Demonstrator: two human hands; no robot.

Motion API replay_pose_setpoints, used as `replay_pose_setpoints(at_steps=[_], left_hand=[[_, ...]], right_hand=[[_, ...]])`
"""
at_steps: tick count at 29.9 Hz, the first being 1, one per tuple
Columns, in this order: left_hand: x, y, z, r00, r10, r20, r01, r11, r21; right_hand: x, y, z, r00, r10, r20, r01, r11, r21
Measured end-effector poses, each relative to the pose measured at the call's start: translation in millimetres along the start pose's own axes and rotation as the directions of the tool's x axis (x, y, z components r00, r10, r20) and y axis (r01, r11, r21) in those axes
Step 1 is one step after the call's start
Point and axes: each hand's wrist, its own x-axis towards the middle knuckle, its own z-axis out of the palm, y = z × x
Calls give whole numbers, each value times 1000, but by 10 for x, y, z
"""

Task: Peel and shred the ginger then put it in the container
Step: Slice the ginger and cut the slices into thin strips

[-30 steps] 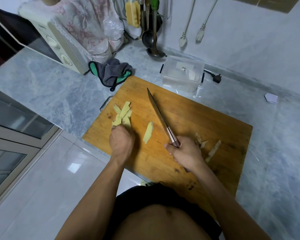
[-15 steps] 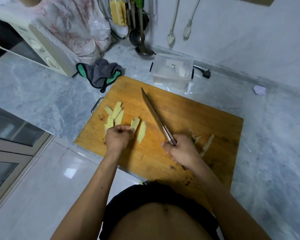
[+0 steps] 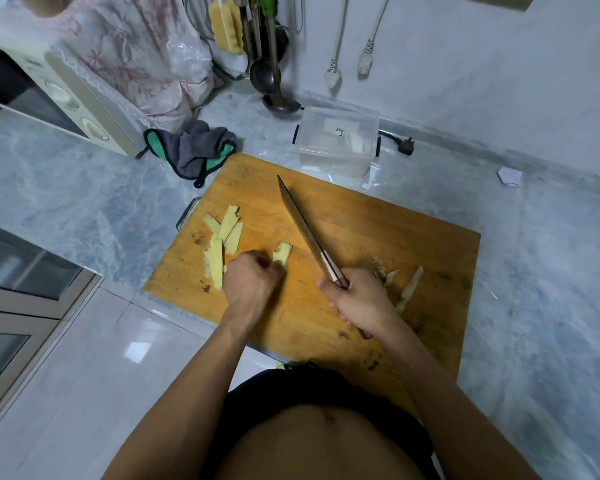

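Several pale yellow ginger slices (image 3: 224,237) lie on the left part of the wooden cutting board (image 3: 378,230). My left hand (image 3: 252,287) has its fingers curled around one more ginger slice (image 3: 282,253) at the board's middle. My right hand (image 3: 361,299) grips the handle of a long knife (image 3: 300,226), whose blade lies low over the board and points away from me. Brown ginger peelings (image 3: 400,284) lie just right of that hand. A clear plastic container (image 3: 336,142) stands behind the board.
A grey-and-green cloth (image 3: 194,150) lies at the board's far left corner, with a microwave (image 3: 66,95) beyond it. Ladles and utensils (image 3: 271,64) hang at the back wall. A black plug (image 3: 406,147) and a white scrap (image 3: 509,175) lie on the marble counter.
My left hand moved from the pile of slices on the left towards the middle and took hold of the single slice beside the knife. The knife stayed almost in place.
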Motion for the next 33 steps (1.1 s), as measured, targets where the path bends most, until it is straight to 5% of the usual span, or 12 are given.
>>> replay_pose_setpoints(at_steps=[5, 12, 24, 27, 29, 33], left_hand=[[114, 103, 39, 995, -99, 27, 99, 995, 13], [75, 47, 192, 962, -258, 95, 274, 907, -318], [44, -38, 229, 968, -243, 69, 245, 841, -483], [18, -98, 195, 996, -88, -13, 77, 927, -366], [-6, -196, 140, 983, 167, -76, -176, 974, -140], [93, -449, 94, 740, 669, 67, -666, 715, 213]], right_hand=[[-137, -90, 2, 999, 42, 19, -44, 995, 86], [-222, -71, 58, 995, 83, 59, -90, 988, 126], [-210, -9, 136, 989, 72, 131, -80, 995, 53], [-211, 18, 62, 993, 44, 113, -50, 998, 47], [-205, 12, -16, 994, 35, 106, -38, 999, 19], [-173, -18, -126, 988, 38, 147, -25, 996, -91]])
